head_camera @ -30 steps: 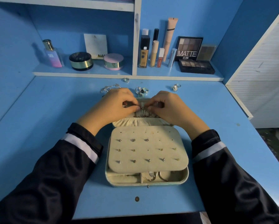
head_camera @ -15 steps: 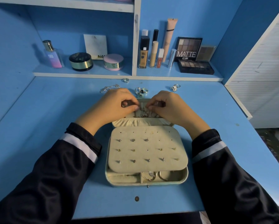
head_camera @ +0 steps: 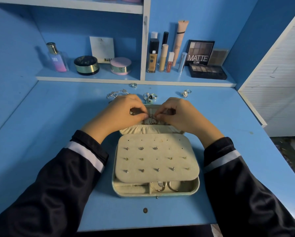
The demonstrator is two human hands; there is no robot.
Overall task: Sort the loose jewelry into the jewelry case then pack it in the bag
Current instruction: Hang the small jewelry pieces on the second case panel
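Jewelry case (head_camera: pixel 134 195) noted at centre of frame, lying open on the blue tabletop (head_camera: pixel 57 117), with the lid folded back toward the top of the frame. The base is covered by a cream stud panel (head_camera: pixel 157 159); small studs are seated in it in three rows. Two compartments are exposed below the panel's lower edge, and hoop earrings (head_camera: pixel 167 187) are seen in the right one.

Inside the lid, just above a gathered pocket (head_camera: pixel 148 130), a fine chain (head_camera: pixel 152 118) is pinched from both sides. The left hand (head_camera: pixel 122 113) has its grip closed on it between thumb and forefinger. The right hand (head_camera: pixel 182 115) has the same grip, and the fingertips of the two hands nearly meet. The chain's detail is too small to be made out.

Loose jewelry is spread beyond the lid:
- a silver necklace (head_camera: pixel 116 94) just above the left hand
- clustered rings (head_camera: pixel 150 97) just beyond the lid's far edge
- a single ring (head_camera: pixel 134 85) near the shelf edge
- an ornate ring (head_camera: pixel 186 93) up and right of the right hand

Both forearms are covered by dark sleeves (head_camera: pixel 66 177) with a white stripe.

On the shelf (head_camera: pixel 92 77) across the upper frame are recorded a perfume bottle (head_camera: pixel 57 58), two round jars, upright tubes and a palette (head_camera: pixel 200 52) marked MATTE.
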